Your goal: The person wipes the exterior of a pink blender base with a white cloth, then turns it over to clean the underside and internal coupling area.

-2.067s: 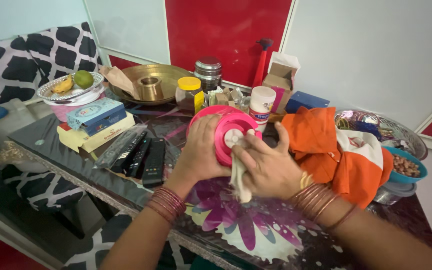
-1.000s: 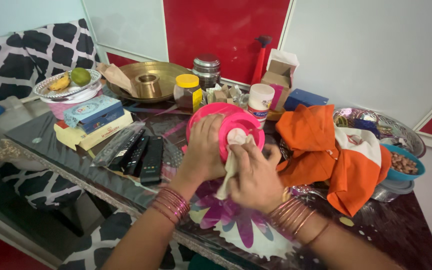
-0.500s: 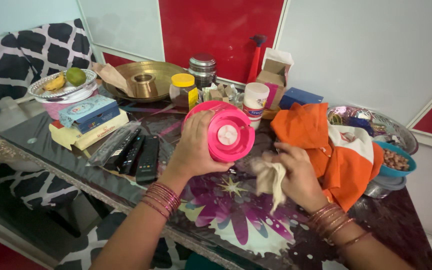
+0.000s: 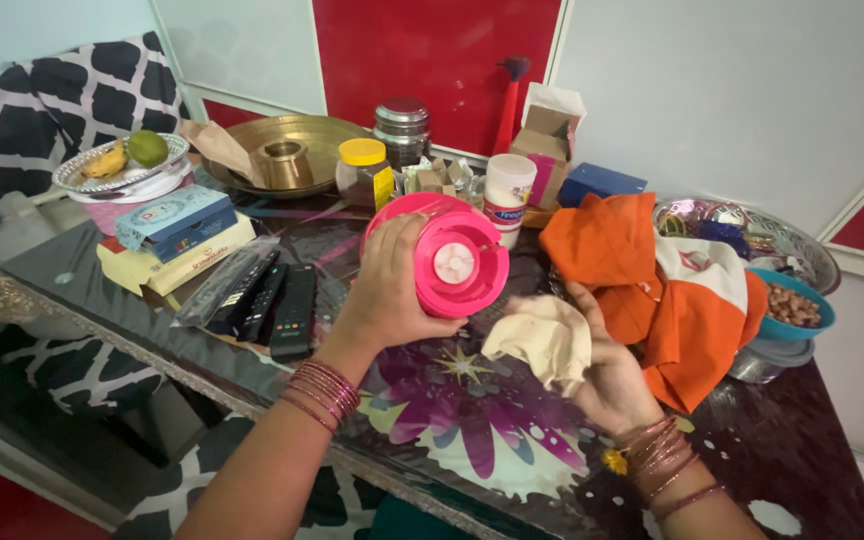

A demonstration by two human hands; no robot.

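The left hand is curling its fingers around a pink round container tilted above the flowered table, while the right hand is bunching a cream cloth beside a blue bowl holding nuts.

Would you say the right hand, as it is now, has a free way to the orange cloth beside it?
Probably yes: the right hand lies just beside the orange cloth with nothing between them, though it already holds a cream cloth, so its fingers are occupied.
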